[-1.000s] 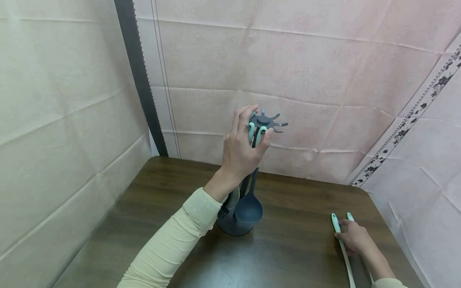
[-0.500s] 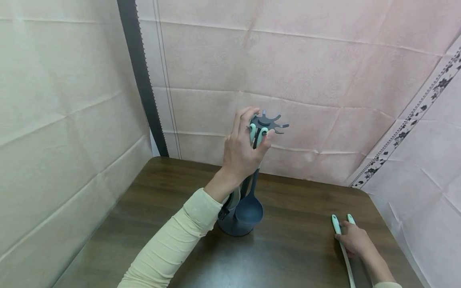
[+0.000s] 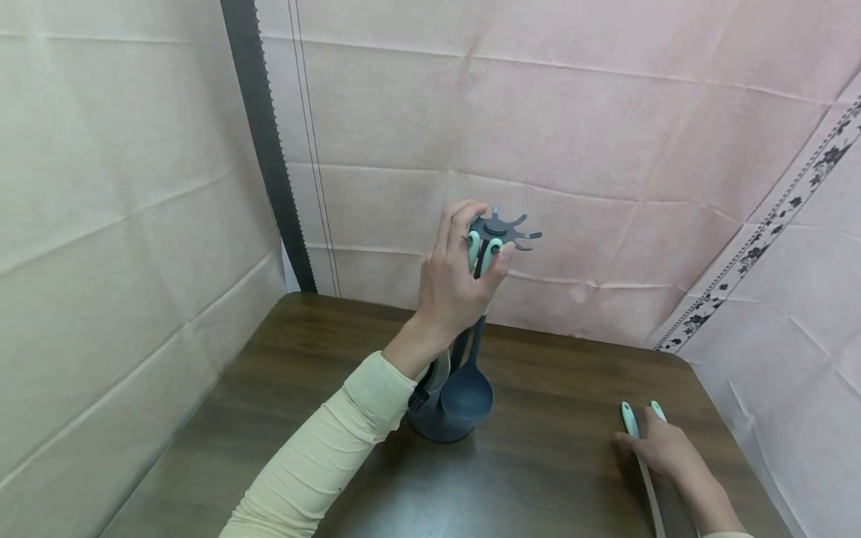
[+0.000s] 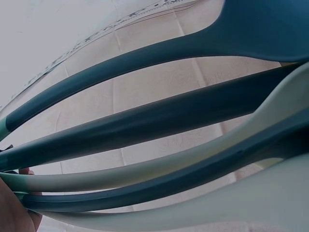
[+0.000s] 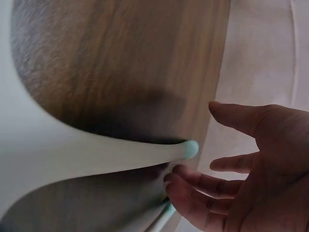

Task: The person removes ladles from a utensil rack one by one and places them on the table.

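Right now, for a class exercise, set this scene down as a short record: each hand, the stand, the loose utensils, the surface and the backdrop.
Left hand: left hand grips mint handles at the stand's top
Stand: dark stand, upright, round base, hooked top
Hanging: dark blue ladle, plus other dark and pale utensils
Right hand: right hand over two loose utensils, thumb spread; contact unclear
Loose utensils: pale utensil and second utensil, both mint-tipped
Surface: brown wooden table
Backdrop: pale creased cloth

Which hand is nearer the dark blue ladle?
Left. The left hand is at the top of the stand, above the ladle bowl; the right hand is farther right, at the utensils on the table.
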Tool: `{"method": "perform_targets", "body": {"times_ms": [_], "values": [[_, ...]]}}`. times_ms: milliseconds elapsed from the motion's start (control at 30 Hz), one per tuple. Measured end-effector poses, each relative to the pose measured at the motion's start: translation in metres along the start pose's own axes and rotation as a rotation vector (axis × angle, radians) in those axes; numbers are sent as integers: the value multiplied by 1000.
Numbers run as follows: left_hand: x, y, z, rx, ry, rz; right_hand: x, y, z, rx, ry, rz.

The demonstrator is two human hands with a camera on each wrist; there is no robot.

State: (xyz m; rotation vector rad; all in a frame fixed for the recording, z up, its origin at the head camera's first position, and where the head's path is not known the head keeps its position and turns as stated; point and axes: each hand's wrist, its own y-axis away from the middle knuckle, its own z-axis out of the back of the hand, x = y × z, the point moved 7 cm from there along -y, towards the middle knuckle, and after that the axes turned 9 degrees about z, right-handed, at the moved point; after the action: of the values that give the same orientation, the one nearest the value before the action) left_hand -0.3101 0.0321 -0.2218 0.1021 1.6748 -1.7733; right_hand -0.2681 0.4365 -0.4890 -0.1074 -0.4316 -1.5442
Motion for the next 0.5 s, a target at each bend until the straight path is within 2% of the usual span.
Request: {"method": "perform_targets", "body": {"times_ms": [167, 400, 500], "values": [[0, 0, 1, -8, 6, -7, 14, 1, 9, -73, 75, 87], [-1, 0, 1, -6, 5, -13, 23, 7, 18, -203, 122, 71], [0, 0, 1, -2, 3, -9, 29, 10, 20, -270, 149, 95]]}}
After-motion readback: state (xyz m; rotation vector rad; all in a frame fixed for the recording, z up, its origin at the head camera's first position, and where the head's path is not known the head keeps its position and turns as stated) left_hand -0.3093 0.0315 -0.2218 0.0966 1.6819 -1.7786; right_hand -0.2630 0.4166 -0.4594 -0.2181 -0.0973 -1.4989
